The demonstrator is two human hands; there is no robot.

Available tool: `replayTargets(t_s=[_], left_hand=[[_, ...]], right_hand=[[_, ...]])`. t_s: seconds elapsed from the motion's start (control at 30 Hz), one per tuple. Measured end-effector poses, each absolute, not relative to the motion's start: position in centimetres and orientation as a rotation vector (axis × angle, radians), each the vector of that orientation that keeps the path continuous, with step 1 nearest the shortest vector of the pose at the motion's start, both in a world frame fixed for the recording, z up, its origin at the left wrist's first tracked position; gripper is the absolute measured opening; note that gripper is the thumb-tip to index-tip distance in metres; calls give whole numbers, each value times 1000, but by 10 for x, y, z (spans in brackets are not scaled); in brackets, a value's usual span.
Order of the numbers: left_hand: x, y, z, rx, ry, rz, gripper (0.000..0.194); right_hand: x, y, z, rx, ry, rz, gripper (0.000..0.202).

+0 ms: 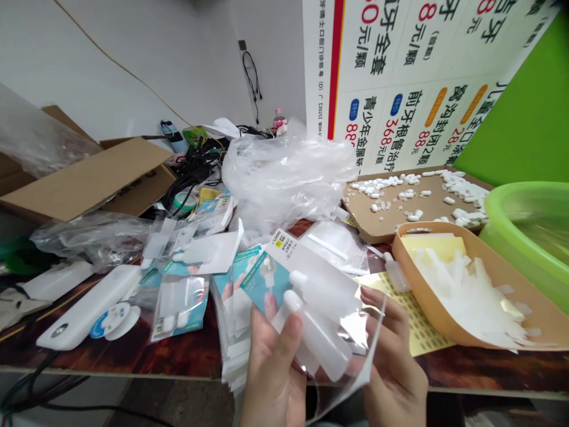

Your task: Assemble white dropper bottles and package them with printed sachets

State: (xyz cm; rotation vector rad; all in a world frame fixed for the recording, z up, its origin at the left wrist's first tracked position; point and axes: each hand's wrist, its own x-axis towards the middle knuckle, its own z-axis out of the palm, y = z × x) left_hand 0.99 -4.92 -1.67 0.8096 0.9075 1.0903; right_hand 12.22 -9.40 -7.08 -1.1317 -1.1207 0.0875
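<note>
Both hands busy: our left hand [272,370] is closed round the lower part of the pack, thumb pressed on the front bottle [322,338], and our right hand [395,365] has its fingers curled at the edge of the clear pouch [354,325], thumb mostly hidden, so we can't tell how firm that grip is. The pouch spans the gap between the hands; the rear bottle [329,296] lies just beyond the front one, both tilted, caps toward our left hand, seemingly inside the film. The printed card [258,281] sits behind the caps, just past our left fingertips. To do this well, we'd keep the left thumb light so the bottles don't roll, hold the edge taut with the right, and level both bottles against the card before pressing any flap down; a crease in the film looks like the likely fault. Whether it's sealed, we can't tell. For reference, a filled pouch [195,302] lies left of our left hand, past the card stack [233,350]; a loose bottle [397,273] lies just beyond our right hand, beside the orange tray [402,279].
</note>
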Motion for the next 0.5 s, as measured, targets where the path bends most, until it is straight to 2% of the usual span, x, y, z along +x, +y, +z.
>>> replayTargets(t_s=[0.13, 0.43, 0.5], left_hand=[[12, -54, -18, 715, 859, 1026, 67], [21, -56, -25, 769, 860, 928, 48], [21, -56, -22, 791, 886, 925, 47]], right_hand=[[115, -89, -81, -1064, -944, 257, 30], [113, -88, -82, -1263, -863, 261, 12], [105, -87, -83, -1295, -759, 247, 15]])
